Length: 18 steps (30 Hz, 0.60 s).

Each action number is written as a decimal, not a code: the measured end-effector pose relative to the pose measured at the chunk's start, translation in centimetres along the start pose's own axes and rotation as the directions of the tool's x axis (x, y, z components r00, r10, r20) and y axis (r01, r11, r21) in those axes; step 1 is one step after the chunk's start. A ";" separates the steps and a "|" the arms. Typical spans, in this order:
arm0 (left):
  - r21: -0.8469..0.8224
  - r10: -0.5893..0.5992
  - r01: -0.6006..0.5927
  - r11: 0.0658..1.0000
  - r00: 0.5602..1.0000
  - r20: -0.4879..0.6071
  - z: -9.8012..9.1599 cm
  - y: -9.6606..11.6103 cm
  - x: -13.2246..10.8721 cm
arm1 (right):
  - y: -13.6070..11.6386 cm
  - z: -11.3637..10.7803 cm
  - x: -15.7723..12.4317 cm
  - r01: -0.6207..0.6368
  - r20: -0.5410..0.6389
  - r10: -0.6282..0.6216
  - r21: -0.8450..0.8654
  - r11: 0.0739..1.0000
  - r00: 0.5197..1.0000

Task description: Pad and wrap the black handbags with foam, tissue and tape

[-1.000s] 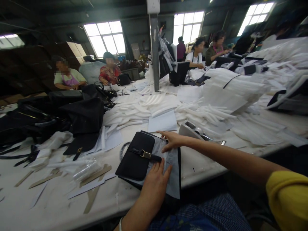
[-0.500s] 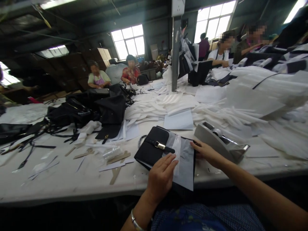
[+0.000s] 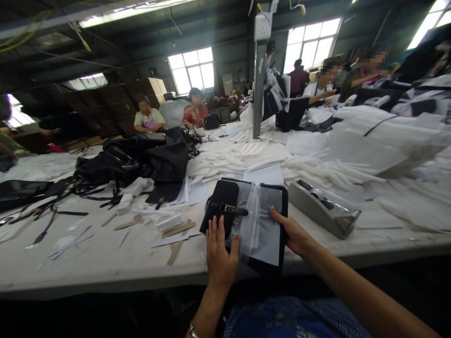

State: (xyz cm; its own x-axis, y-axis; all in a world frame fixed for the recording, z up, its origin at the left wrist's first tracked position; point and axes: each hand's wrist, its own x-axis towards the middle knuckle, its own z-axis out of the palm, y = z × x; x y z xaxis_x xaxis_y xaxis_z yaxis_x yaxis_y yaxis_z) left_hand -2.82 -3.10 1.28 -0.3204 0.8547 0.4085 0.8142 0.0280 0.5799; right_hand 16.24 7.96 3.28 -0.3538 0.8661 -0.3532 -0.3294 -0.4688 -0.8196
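A black bag (image 3: pixel 222 197) with a gold buckle and strap lies at the table's front edge. Grey-white paper (image 3: pixel 269 234) covers its right part, and a strip of clear plastic (image 3: pixel 251 223) runs down the paper beside the strap's end. My left hand (image 3: pixel 221 256) rests flat on the lower part of the bag's flap, fingers stretched out. At the bag's right edge my right hand (image 3: pixel 291 232) grips it, thumb on top of the paper and the other fingers hidden underneath.
A grey tape dispenser (image 3: pixel 319 206) stands just right of the bag. White foam strips (image 3: pixel 225 157) are heaped behind it. Several black bags (image 3: pixel 165 169) pile up at the left, with card scraps (image 3: pixel 176 239) nearer. A metal post (image 3: pixel 259 89) rises mid-table; co-workers sit beyond.
My left hand has moved left from the plastic strip onto the flap and flattened. The bag has turned slightly, and its black right edge now shows more.
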 end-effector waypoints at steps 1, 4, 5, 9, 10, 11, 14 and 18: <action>-0.050 -0.010 0.011 0.999 1.000 0.008 0.0 0.3 0.2 | -1.1 0.4 -0.4 0.063 -0.016 -0.064 -0.033 0.997 0.998; -0.298 -0.008 0.022 0.954 0.999 0.048 0.7 1.6 1.3 | -5.0 2.0 -2.2 0.330 -0.028 -0.353 -0.297 0.896 0.935; -0.396 0.003 0.026 0.918 0.997 0.072 1.1 2.0 1.8 | -6.1 2.7 -3.0 0.437 0.023 -0.473 -0.426 0.792 0.881; -0.523 0.077 0.056 0.850 0.971 0.228 3.3 3.3 3.4 | -7.1 4.9 -5.5 0.733 0.493 -0.675 -0.672 0.107 0.549; -0.499 0.083 0.059 0.864 0.963 0.257 3.7 3.4 3.3 | -6.2 5.0 -5.7 0.750 0.592 -0.645 -0.660 -0.045 0.483; -0.476 0.084 0.063 0.877 0.956 0.282 3.9 3.5 3.0 | -4.8 4.9 -5.8 0.749 0.670 -0.602 -0.640 -0.171 0.434; -0.446 0.057 0.110 0.888 0.938 0.343 3.6 3.0 0.1 | 0.5 3.4 -5.1 0.714 0.787 -0.483 -0.585 -0.384 0.385; -0.410 -0.006 0.231 0.882 0.877 0.480 0.3 0.1 -6.8 | 6.5 1.1 -5.3 0.712 0.822 -0.387 -0.560 -0.424 0.417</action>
State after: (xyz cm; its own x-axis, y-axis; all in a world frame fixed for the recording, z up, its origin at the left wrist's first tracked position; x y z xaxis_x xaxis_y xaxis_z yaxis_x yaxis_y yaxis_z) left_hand -0.44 -8.74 -1.66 -0.0540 0.9984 0.0168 0.4457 0.0090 0.8951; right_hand 15.00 0.14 0.39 -0.7397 0.3997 0.5414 0.3781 0.9124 -0.1570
